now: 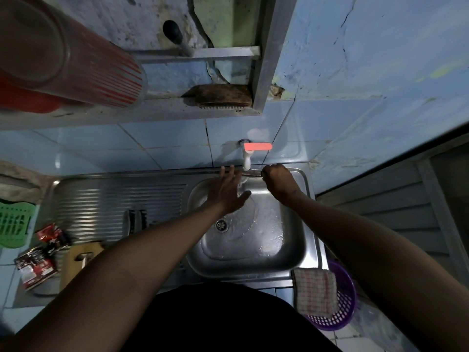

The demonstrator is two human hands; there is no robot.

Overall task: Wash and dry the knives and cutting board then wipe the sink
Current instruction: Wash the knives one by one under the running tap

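Water runs from a white tap (246, 158) with a pink handle into the steel sink (297, 250). My right hand (278, 180) is closed around the handle of a knife (250, 174), whose blade points left under the stream. My left hand (228, 190) is spread open, fingers at the blade and the falling water. A wooden cutting board (76, 260) lies on the counter at the lower left, partly hidden by my left forearm. Other knives (135, 219) rest on the ribbed drainboard (114, 201).
A checked cloth (314, 290) hangs over a purple basket (342, 308) at the sink's right front. Red packets (38, 262) and a green basket (15, 222) sit at the left. A shelf above holds a scrub brush (220, 96) and a red-striped plastic container (68, 54).
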